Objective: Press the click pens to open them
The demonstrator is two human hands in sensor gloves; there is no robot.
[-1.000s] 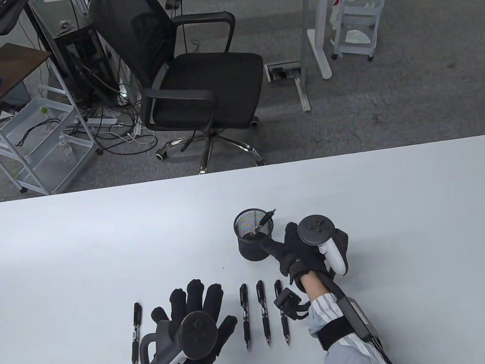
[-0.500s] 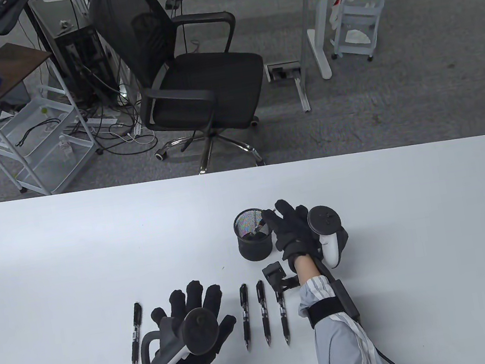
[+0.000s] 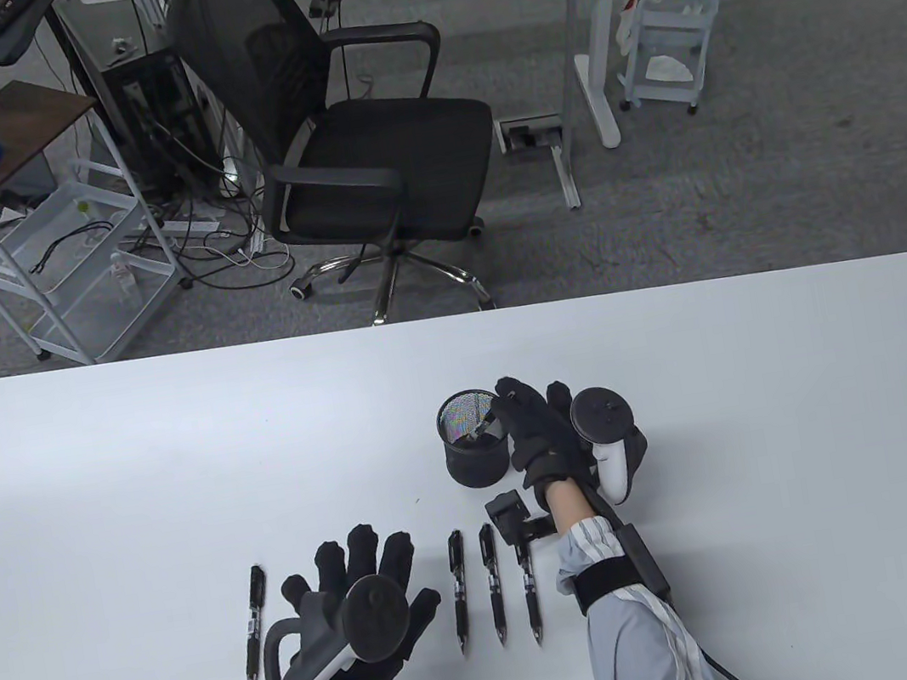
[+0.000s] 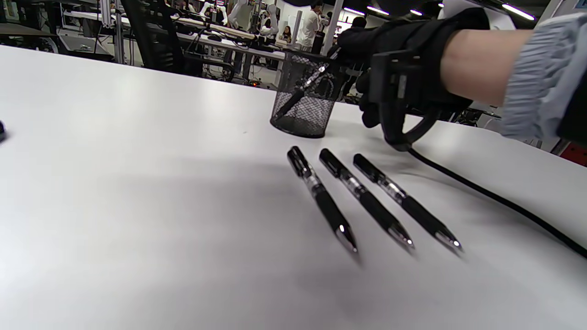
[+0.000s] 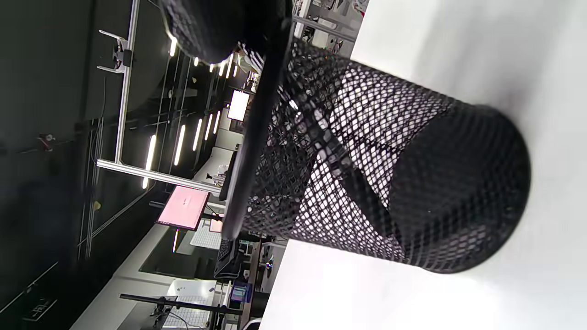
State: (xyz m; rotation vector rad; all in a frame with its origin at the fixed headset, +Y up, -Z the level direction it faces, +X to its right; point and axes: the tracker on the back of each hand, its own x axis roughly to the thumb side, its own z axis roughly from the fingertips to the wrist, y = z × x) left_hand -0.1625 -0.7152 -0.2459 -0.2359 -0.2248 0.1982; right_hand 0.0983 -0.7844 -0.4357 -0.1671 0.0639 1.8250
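A black mesh pen cup (image 3: 471, 453) stands mid-table with one black click pen (image 3: 478, 427) leaning in it. My right hand (image 3: 515, 403) reaches over the cup's right rim and its fingers hold the pen's top end. The left wrist view shows the cup (image 4: 305, 98), the pen (image 4: 302, 89) and the right hand (image 4: 403, 59) at the pen's top. Three pens (image 3: 493, 583) lie side by side below the cup; they also show in the left wrist view (image 4: 364, 197). A fourth pen (image 3: 253, 625) lies left of my left hand (image 3: 359, 557), which rests flat with fingers spread, holding nothing.
The right wrist view shows the cup (image 5: 380, 183) on its side in the frame, very close. The white table (image 3: 100, 499) is bare to the left and far right. A black office chair (image 3: 363, 148) stands beyond the far edge. A cable (image 4: 495, 201) trails from the right wrist.
My right hand rose from beside the cup, moved up over its right rim and closed its fingers on the top of the pen in it. The left hand stayed put.
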